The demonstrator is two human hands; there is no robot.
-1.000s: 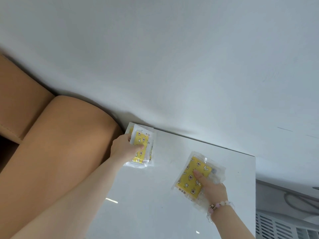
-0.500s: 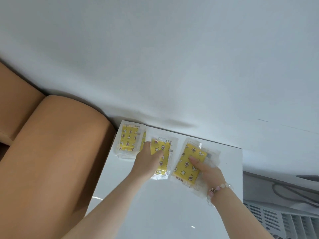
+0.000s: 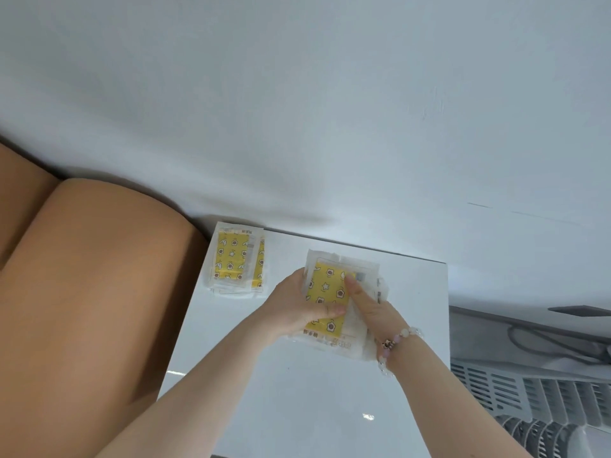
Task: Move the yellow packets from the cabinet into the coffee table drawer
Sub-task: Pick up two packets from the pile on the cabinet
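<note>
Both hands are grasping one stack of yellow packets (image 3: 327,289) above the middle of the white cabinet (image 3: 297,408) top, toward its far edge. The left hand (image 3: 297,309) wraps the stack's left side with its thumb across the front. The right hand (image 3: 373,312), which has a beaded bracelet (image 3: 393,342) at the wrist, holds the right side with one finger lying on the top packet. Whether the stack rests on the surface cannot be told. A second pile of yellow packets (image 3: 233,259) lies at the far left corner, just beside a tan sofa arm (image 3: 99,276).
</note>
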